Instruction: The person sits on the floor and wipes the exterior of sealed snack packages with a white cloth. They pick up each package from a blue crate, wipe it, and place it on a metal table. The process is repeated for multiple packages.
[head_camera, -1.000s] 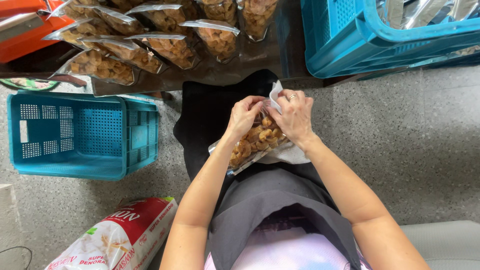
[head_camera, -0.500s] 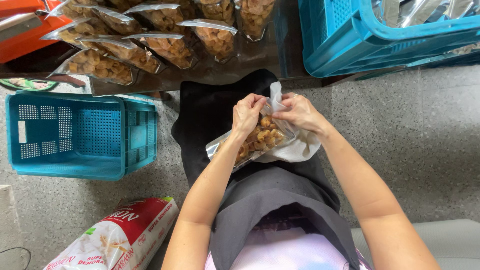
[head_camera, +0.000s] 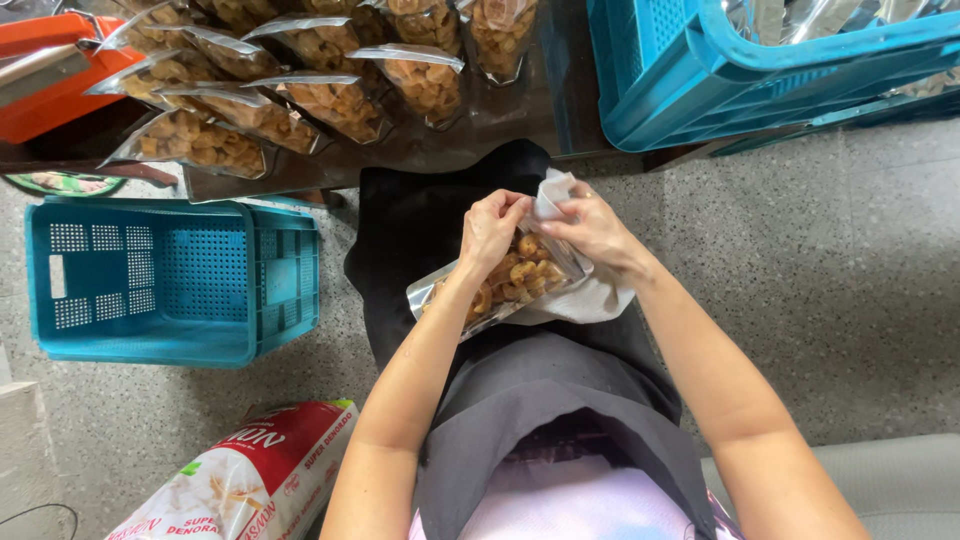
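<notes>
The person sits with a clear pouch of fried snacks (head_camera: 505, 285) held over the lap, slightly tilted, its mouth toward the hands. The left hand (head_camera: 490, 228) pinches the upper edge of the pouch, fingers closed on the film. The right hand (head_camera: 592, 232) is closed on a white cloth (head_camera: 590, 298), pressed against the pouch mouth (whether it also grips the film beneath cannot be told). The cloth drapes under and beside the pouch.

Handling assessment: the pouch appears light, the film thin, soft and probably slippery; the contents look brittle and would likely crush under a squeeze. The best grip is judged to be the empty film at the mouth or the side seams, not the filled belly.

Surroundings: filled pouches (head_camera: 330, 95) of the same kind lie in overlapping rows on the counter (head_camera: 500, 125) ahead. A blue crate (head_camera: 690, 75) sits on the counter at right; another blue basket (head_camera: 170, 280) stands on the floor at left. A printed sack (head_camera: 245, 480) lies near the left elbow.
</notes>
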